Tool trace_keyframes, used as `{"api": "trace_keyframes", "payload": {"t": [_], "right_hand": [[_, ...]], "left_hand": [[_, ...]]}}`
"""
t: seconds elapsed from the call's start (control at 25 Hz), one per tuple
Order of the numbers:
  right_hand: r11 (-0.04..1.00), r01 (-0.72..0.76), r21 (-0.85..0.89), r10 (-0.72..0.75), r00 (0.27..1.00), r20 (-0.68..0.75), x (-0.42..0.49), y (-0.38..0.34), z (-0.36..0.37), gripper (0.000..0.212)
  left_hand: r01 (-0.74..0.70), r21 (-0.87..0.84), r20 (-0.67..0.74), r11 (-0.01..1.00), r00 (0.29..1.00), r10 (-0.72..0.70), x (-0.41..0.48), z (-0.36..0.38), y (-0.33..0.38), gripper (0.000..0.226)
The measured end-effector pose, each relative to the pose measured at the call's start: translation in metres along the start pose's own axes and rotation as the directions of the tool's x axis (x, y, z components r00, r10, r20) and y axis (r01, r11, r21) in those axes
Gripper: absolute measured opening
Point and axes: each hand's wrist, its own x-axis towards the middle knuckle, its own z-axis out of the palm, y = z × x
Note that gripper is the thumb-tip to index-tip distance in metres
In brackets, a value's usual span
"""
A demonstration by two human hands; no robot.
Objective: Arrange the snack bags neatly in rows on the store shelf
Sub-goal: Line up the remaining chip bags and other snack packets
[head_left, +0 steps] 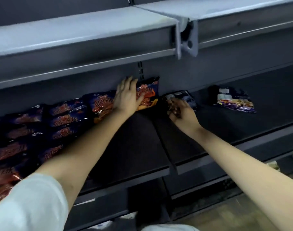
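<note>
Head camera, looking down and forward along two bare arms that are reaching into a dark store shelf (134, 139).

The left hand (127, 95) is lying flat on an orange snack bag (149, 94) at the back of the shelf. Its fingers (130, 82) are straight and slightly apart, not curling round anything. The bag is leaning upright against the back panel (184, 75), and the flat palm seems to be pressing it there so that it is standing square at the end of its line.

To the left of that bag, rows of snack bags (64, 117) with the same orange print are lying side by side and running forward toward the shelf's front edge. A white sleeve (31, 205) is covering the near end of the left arm.

The right hand (184, 114) is holding a dark bag (184, 98) just right of the orange one. Its fingers (173, 116) are curling round the bag's near edge, though blur is hiding the exact grip. The hand is probably bringing this bag in as the next one to place.

Further right, well apart, a purple bag (234, 101) is lying tilted and alone. A grey upper shelf (75, 34) is hanging overhead.
</note>
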Motion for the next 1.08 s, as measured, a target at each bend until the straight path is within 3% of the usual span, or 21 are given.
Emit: {"api": "trace_keyframes", "payload": {"t": [0.2,0.32,0.56,0.64,0.72,0.8,0.88,0.96,1.08], "right_hand": [[0.999,-0.032,0.006,0.032,0.999,0.024,-0.017,0.022,-0.021,0.058],[0.999,-0.041,-0.007,0.041,0.997,0.063,-0.025,0.033,-0.022,0.058],[0.994,-0.046,0.102,0.045,0.999,0.01,-0.022,0.031,-0.036,0.068],[0.972,-0.051,0.231,0.065,0.996,-0.053,-0.017,0.021,-0.038,0.084],[0.933,-0.061,0.354,0.068,0.998,-0.008,-0.012,0.008,-0.036,0.095],[0.873,-0.108,0.476,0.025,0.984,0.176,-0.011,-0.005,-0.032,0.084],[0.8,-0.181,0.572,-0.034,0.938,0.344,-0.016,-0.012,-0.018,0.053],[0.751,-0.248,0.612,-0.017,0.919,0.394,-0.025,-0.015,0.0,0.038],[0.735,-0.291,0.612,0.012,0.908,0.418,-0.032,-0.025,0.027,0.041]], "left_hand": [[-0.077,0.247,0.212,0.966,0.977,0.023,0.028,0.003,0.009,0.075],[-0.079,0.296,0.191,0.952,0.981,0.022,0.026,0.001,0.017,0.061],[-0.075,0.202,0.095,0.977,0.994,0.056,0.024,-0.039,0.044,0.05],[-0.089,0.098,0.189,0.991,0.98,0.07,0.021,-0.058,0.052,0.047],[-0.061,-0.079,0.355,0.995,0.931,0.085,0.008,-0.072,0.053,0.041],[0.0,-0.179,0.479,0.984,0.874,0.087,-0.012,-0.08,0.052,0.04],[0.08,-0.206,0.524,0.975,0.851,0.041,-0.035,-0.082,0.05,0.046],[0.154,-0.218,0.533,0.964,0.846,-0.015,-0.055,-0.081,0.043,0.049],[0.242,-0.243,0.481,0.939,0.871,-0.1,-0.085,-0.079,0.021,0.048]]}}
